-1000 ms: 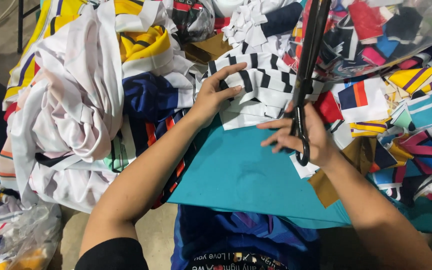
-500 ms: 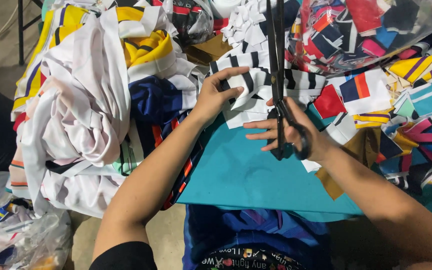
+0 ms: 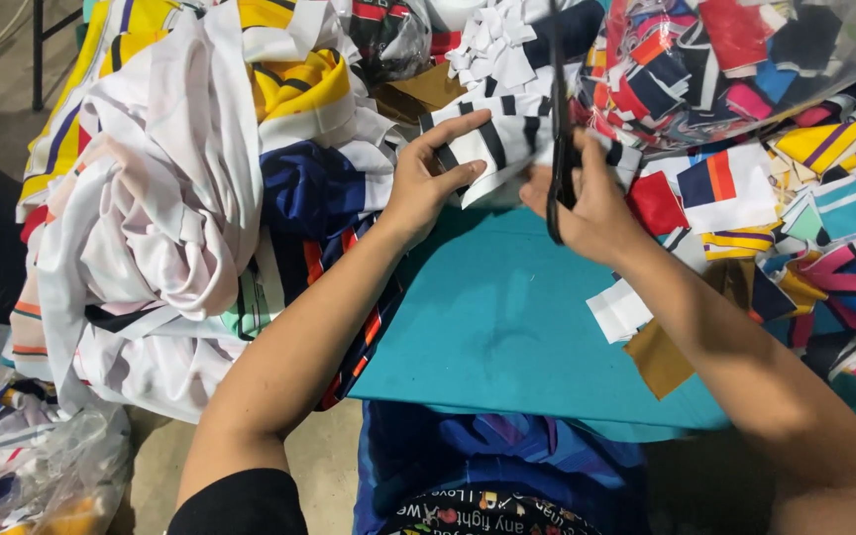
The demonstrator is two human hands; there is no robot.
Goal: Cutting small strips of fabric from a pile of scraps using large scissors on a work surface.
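- Nearest the camera, at 6 o'clock, a blue patterned cloth [image 3: 507, 466] lies in the lap, its printed edge just in view; I leave the printing unread.
- Above it a flat teal sheet [image 3: 507, 327] covers the bench, with a white scrap [image 3: 618, 309] and a tan scrap [image 3: 658, 357] at its 3 o'clock edge.
- The right hand [image 3: 596, 203] is closed round the handles of black scissors [image 3: 559, 149], blades pointing to 12 o'clock. A second ago that hand sat lower and further right on the teal sheet; it has since moved up and in toward the left hand.
- The left hand [image 3: 428, 178] has gone from resting flat on the pile to pinching a black-and-white striped piece [image 3: 497, 149] between thumb and fingers, lifted just above the teal sheet's far edge.
- The blades now stand just beside the striped piece's right end; my judgement is that trimming this piece is the work in hand, though I cannot tell whether the blades have bitten yet.
- At 9 o'clock, a heaped bundle of white fabric [image 3: 151, 218] with yellow and navy bands.
- At 7 o'clock, low beside the bench, a clear plastic bag [image 3: 52, 476] of scraps.
- At 1 o'clock, furthest off, another clear bag of cut pieces [image 3: 745, 59], red, blue and pink showing through.
- No labels or signs show apart from that lap print.
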